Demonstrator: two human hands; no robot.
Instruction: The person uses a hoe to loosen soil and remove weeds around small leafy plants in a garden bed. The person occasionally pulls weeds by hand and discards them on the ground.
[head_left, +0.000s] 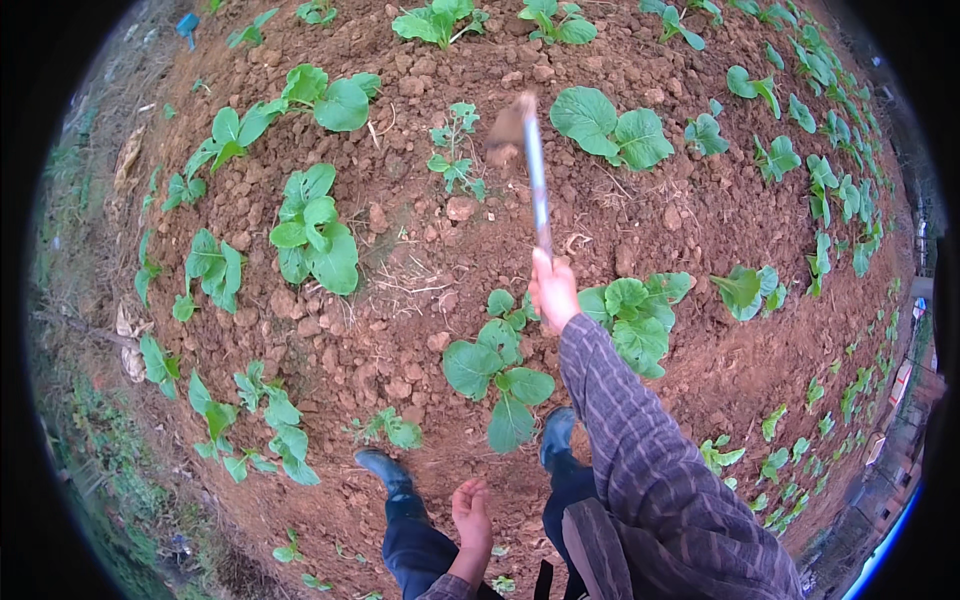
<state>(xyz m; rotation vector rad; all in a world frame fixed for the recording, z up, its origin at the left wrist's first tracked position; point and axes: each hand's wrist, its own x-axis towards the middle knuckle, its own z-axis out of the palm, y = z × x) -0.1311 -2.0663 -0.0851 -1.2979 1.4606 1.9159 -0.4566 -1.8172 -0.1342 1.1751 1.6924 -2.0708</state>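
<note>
Hoe (538,190) in R hand (554,287), fingers wrapped round handle. Long axis runs away from wearer, far end tipped slightly L; head juts L, blurred, soil (400,255) contact can't tell. Handle pale blue-ish, any marks unreadable. Ref. = near plant (476,368): hoe beyond it, bit R. L hand (473,512) this side, part-curled, can't tell if holding. Boots (386,470) flank nearer edge. Lobed weed (457,150) beyond, L of hoe; broad-leaf plant (640,138) beyond, R.
</note>
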